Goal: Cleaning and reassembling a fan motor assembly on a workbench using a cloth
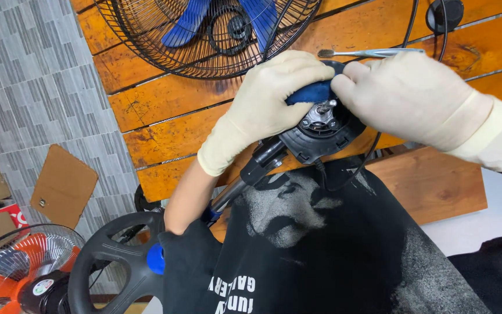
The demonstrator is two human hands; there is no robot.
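Both gloved hands, left (262,110) and right (405,99), clamp the fan motor (321,125); grille (146,35) already off, motor still assembled.

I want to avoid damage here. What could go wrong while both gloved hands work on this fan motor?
The motor housing sits at the table edge, held only by the left hand and right hand; it might slip. The black cable hangs loose and could snag. The tweezers could be knocked off.
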